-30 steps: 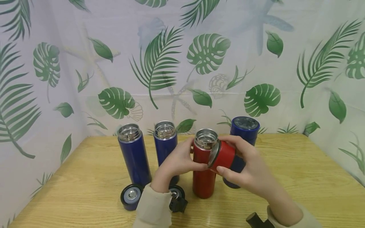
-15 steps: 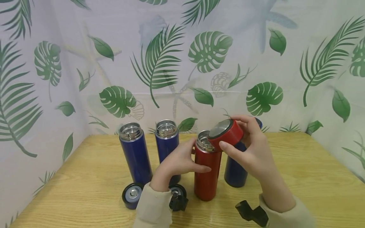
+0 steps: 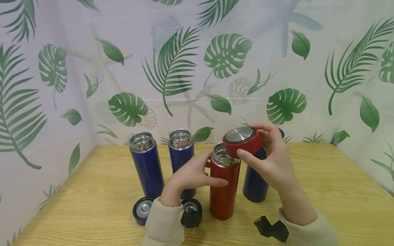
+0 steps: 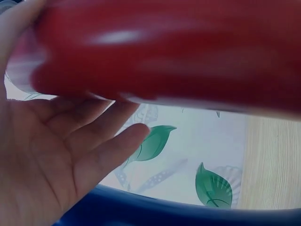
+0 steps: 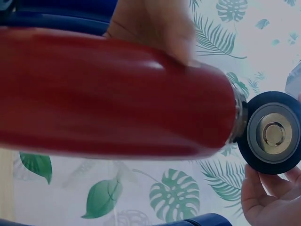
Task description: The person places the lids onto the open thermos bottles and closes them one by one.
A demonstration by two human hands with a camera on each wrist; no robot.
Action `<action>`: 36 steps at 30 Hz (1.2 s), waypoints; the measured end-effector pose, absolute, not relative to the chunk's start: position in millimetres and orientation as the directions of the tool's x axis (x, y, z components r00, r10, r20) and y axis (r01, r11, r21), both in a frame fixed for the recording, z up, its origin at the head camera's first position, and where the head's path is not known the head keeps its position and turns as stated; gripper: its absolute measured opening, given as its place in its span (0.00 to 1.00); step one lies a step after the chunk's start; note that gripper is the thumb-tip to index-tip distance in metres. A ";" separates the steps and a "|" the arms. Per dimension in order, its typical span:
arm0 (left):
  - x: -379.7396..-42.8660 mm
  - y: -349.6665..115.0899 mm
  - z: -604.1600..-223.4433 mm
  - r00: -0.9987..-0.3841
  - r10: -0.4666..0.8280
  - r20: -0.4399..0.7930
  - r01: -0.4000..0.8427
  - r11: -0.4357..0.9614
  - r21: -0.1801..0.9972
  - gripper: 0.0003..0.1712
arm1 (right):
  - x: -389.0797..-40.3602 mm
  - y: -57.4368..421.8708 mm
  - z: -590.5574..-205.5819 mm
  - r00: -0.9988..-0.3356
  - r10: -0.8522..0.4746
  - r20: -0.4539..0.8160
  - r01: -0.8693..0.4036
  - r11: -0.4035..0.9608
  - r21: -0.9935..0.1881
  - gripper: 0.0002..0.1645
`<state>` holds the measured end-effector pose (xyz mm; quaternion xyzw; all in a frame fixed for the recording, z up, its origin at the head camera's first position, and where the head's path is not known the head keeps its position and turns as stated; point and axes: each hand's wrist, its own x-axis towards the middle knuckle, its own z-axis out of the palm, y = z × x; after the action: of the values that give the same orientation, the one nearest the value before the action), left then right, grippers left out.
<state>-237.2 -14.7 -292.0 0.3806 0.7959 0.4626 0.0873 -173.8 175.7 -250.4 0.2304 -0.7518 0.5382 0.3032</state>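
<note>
Two holds: red bottle (image 3: 223, 198) between thumb and fingers of left hand (image 3: 197, 172); red lid (image 3: 246, 147) pinched by right hand's (image 3: 274, 165) thumb and fingers, beside bottle's open mouth.

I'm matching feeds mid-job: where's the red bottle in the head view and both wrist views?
Head: the red bottle is right of centre.
Left wrist: the red bottle spans the top, partly cut off.
Right wrist: the red bottle runs sideways from the left edge, neck rightward.
Shared landmark: the left hand holding it.
</note>
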 end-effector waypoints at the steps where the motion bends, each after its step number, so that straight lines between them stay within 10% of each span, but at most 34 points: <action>1: -237.1 -15.1 -292.1 -0.699 0.683 0.211 0.525 0.289 0.801 0.38 | -174.8 175.1 -251.4 -0.710 -0.024 0.704 -0.677 0.300 -0.672 0.33; 36: -206.7 -16.2 -260.2 -0.756 0.599 0.263 0.492 0.256 0.832 0.31 | -186.5 163.7 -264.0 -0.783 -0.105 0.613 -0.611 0.319 -0.725 0.33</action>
<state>-206.7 -16.2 -260.2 0.3452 0.7906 0.5030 0.0530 -186.5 163.7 -264.0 0.2303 -0.7772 0.5360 0.2357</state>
